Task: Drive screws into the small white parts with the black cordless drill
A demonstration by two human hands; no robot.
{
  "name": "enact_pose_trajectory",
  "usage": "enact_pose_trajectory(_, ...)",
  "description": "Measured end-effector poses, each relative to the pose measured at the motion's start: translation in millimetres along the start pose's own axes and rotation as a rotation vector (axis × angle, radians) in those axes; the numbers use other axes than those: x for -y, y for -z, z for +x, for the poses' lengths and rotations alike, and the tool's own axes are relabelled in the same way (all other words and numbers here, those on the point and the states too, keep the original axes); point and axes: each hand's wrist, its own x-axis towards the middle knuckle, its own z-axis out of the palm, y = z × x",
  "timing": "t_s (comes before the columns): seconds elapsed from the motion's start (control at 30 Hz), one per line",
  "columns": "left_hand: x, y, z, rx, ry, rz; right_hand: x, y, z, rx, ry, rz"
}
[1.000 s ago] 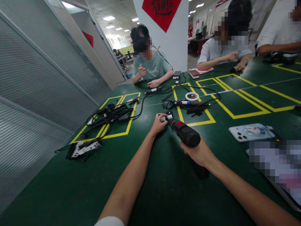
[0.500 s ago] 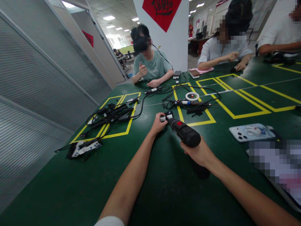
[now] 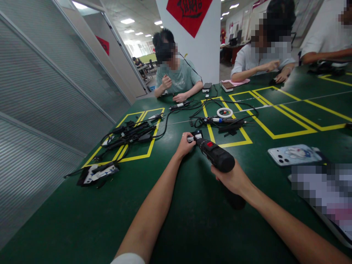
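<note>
My right hand (image 3: 228, 178) is wrapped round the handle of a black cordless drill (image 3: 217, 156) with a red switch on top. The drill points forward and left, its front end close to my left hand (image 3: 186, 143). With thumb and fingers closed, that hand grips a small black part with a white label (image 3: 198, 136) low over the green table. The fingers and the drill's front cover much of the part, so its kind and the drill's tip cannot be made out.
Tangled black cables and devices (image 3: 132, 134) lie on the left. Ahead are a white ring (image 3: 224, 112) and a blue-banded tool (image 3: 217, 120) with cords. A phone (image 3: 295, 154) rests at right. Across the table (image 3: 154, 227) sit several people, one in a green shirt (image 3: 178, 79).
My hands, the drill and the labelled part look unmoved. Only the raised hand of the person in the green shirt has shifted slightly.
</note>
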Motion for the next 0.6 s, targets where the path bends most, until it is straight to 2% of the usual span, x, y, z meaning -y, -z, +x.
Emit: enact_pose_trajectory(0.6, 0.8, 0.2, 0.1, -0.006, -0.015, -0.005, 1.5, -1.1, 0.4, -0.021, 0.019, -0.016)
